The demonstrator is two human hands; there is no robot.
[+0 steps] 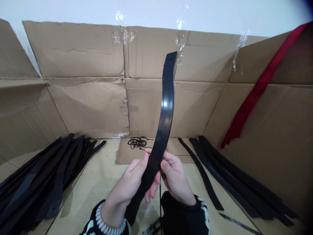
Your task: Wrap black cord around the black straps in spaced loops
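Observation:
Upright before me is a long, curved black strip [166, 107], glossy in its upper part, with a small hole near the top end. Matte black fabric [146, 178] covers its lower part, and the fabric's edge lies between my hands. My left hand [133, 178] grips the strip's left side, thumb in front and fingers behind. On the right edge, my right hand [174, 174] pinches it near the fabric's edge. The fingertips behind the strip are partly hidden. A thin dark cord [160, 195] hangs down below my hands.
A heap of black strips [49, 182] lies at the left. More black strips [227, 173] lie at the right, below a hanging red ribbon [264, 81]. A tangled dark cord [137, 142] rests at the back. Cardboard walls [85, 104] enclose the table [80, 202].

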